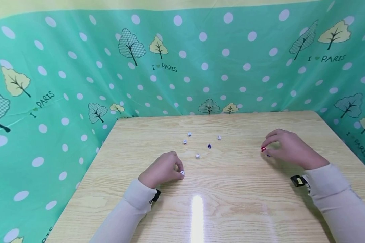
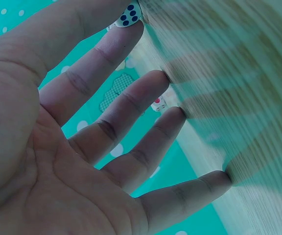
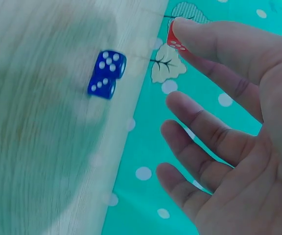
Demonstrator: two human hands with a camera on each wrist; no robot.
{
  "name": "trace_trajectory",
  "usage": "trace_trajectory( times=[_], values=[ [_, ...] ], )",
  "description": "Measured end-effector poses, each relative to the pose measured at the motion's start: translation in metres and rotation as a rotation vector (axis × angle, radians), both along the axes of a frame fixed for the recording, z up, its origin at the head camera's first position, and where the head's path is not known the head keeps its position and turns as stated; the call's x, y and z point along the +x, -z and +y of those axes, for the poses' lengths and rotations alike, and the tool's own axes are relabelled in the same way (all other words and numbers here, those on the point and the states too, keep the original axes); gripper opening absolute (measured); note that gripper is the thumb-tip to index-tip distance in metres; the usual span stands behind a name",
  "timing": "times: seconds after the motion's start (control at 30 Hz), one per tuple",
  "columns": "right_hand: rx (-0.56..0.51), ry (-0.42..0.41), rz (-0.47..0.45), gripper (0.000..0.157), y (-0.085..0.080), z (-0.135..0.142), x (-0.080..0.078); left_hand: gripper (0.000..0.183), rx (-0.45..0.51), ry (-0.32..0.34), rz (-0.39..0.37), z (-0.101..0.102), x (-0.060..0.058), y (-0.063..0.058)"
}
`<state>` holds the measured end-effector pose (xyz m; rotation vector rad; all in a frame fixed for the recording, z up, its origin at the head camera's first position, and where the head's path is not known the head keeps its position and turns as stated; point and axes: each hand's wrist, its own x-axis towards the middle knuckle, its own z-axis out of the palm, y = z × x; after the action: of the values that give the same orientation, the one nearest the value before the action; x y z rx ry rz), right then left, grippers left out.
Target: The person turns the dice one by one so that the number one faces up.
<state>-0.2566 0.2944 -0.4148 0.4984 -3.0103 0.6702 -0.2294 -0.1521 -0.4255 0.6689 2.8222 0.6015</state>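
My left hand (image 1: pixel 165 169) pinches a white die (image 2: pixel 130 14) between thumb and index fingertip, close to the tabletop. The other fingers of that hand are spread, their tips at the wood. At the right, my right hand (image 1: pixel 287 148) holds a small red die (image 3: pixel 174 39) between thumb and index finger. Two blue dice (image 3: pixel 110 63) with white pips sit against each other on the table near this hand; the hand largely hides them in the head view. Behind the left fingers, a white die with a red pip (image 2: pixel 158 104) shows.
Toward the middle of the wooden table (image 1: pixel 231 189) lie several white dice, among them a near one (image 1: pixel 197 156) and a right one (image 1: pixel 219 137), plus a dark blue die (image 1: pixel 209 146). A green dotted curtain (image 1: pixel 188 67) hangs behind and at both sides.
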Motion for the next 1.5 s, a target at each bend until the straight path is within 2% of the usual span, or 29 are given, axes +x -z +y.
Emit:
trace_trajectory(
  times=[0.17,0.6,0.93,1.5],
  values=[
    [0.000,0.024,-0.023,0.012,0.001,0.005,-0.002,0.019,0.001,-0.002,-0.001,0.000,0.000,0.000],
    [-0.018,0.002,-0.024,0.009,0.011,0.009,-0.005,0.020,-0.005,0.001,-0.004,0.000,0.000,0.000],
    [-0.027,0.012,-0.062,0.009,0.018,0.011,-0.007,0.020,0.000,0.002,-0.003,0.000,0.000,0.002],
    [-0.020,0.030,-0.075,0.010,0.025,0.014,-0.010,0.019,-0.004,0.006,0.010,-0.001,-0.001,0.003]
  ],
)
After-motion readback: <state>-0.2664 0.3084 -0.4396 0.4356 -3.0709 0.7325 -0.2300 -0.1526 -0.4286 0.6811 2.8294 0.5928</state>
